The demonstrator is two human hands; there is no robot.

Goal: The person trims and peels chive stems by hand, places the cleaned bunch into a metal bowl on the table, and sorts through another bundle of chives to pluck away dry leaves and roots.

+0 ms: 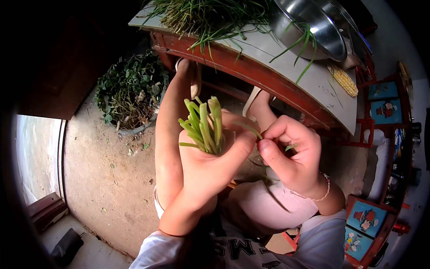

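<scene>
Bunch (205,127) in 1 fist, strand (251,128) in a pinch, both on the near side of the table (320,87)

The table is the biggest thing here. To its left, on the floor, stands a tub (134,131) of leafy greens. On the table's left part lies a heap (188,18) of green stalks, with some blades drooping over the near edge; on its right part sit a metal bowl (309,22) and, closer to the right corner, a corn cob (344,80).

If the left fist slackened, the bunch could fan out and drop short of the table; gripped too hard, the tender stalks might bruise. The strand looks thin enough to snap under a sharp tug. A bumped edge could also send the drooping blades off the table.

The left hand (201,168) is wrapped around the bunch — cut ends pointing up and toward the table, thumb stretched rightward. The right hand (295,152) meets it just beside that thumb, wrist bent inward, thumb and index finger pressed together on the strand. Its other fingers look curled — how tightly, I cannot tell.
</scene>
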